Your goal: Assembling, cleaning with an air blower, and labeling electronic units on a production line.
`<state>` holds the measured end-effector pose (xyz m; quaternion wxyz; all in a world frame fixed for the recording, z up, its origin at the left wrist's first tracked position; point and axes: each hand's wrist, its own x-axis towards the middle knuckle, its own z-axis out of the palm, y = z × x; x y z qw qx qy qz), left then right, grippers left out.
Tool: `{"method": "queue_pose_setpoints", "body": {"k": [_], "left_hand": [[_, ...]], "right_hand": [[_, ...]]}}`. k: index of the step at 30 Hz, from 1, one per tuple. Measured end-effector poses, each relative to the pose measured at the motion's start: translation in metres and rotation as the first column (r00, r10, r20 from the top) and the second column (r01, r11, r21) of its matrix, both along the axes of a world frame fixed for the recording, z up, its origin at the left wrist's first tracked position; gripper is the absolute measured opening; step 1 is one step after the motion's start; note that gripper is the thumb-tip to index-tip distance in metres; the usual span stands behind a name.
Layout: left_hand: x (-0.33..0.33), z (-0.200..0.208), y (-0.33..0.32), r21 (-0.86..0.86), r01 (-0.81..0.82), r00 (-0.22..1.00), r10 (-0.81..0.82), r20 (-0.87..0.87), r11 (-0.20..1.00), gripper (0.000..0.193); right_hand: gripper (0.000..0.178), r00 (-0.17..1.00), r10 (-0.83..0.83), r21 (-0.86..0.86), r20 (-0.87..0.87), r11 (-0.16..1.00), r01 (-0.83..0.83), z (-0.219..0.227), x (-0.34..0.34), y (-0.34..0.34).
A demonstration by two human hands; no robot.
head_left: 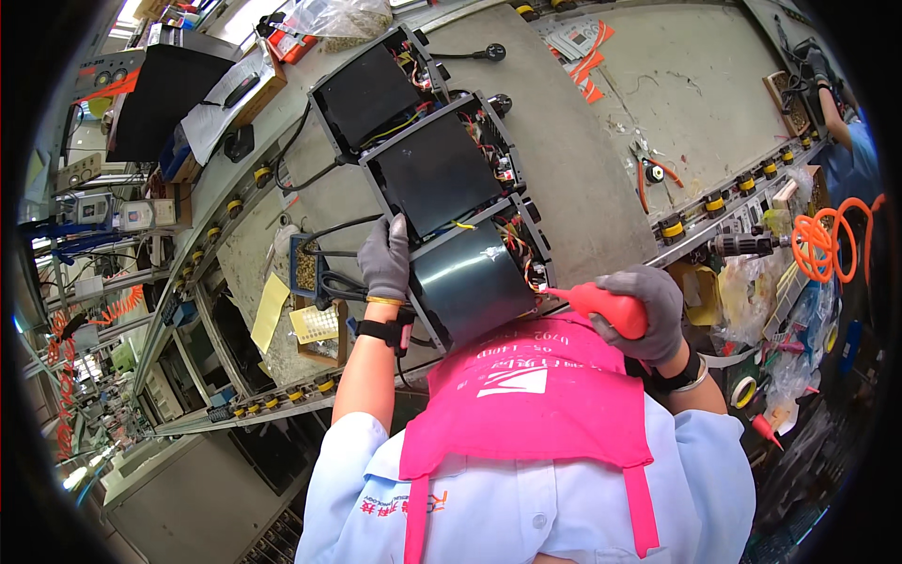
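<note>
Three dark electronic units in grey metal casings stand in a slanting row: a far unit [371,94], a middle unit [437,174] and a near unit [474,282]. Bundles of coloured wires [519,246] show along their right ends. My left hand [383,260], in a grey glove, grips the left edge of the near unit, close to where it meets the middle one. My right hand [653,310], gloved too, is closed around a red squeeze bottle [611,308]. Its thin nozzle points left at the near unit's wired corner; whether it touches cannot be seen.
Black power cables [343,282] trail left of the units beside a blue bin [303,263] of small parts. Pliers [648,179] lie on the bench further right. A coiled orange air hose [827,244] and a power driver [742,244] are at the right. Another person's arm [834,113] reaches in at far right.
</note>
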<state>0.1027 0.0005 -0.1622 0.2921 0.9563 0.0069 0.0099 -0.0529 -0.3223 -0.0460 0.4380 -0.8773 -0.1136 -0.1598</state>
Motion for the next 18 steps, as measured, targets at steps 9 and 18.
{"method": "queue_pose_setpoints", "body": {"k": [9, 18], "left_hand": [[0.001, -0.001, 0.003, 0.001, 0.010, 0.998, -0.009, -0.070, 1.000, 0.057], [0.002, -0.008, 0.006, -0.021, 0.006, 0.999, -0.007, -0.049, 1.000, 0.060]], "right_hand": [[0.038, 0.999, -0.038, 0.050, -0.038, 0.998, 0.040, -0.007, 0.005, -0.006], [0.037, 0.989, -0.089, 0.258, -0.122, 0.959, 0.119, -0.023, 0.011, -0.018]]}}
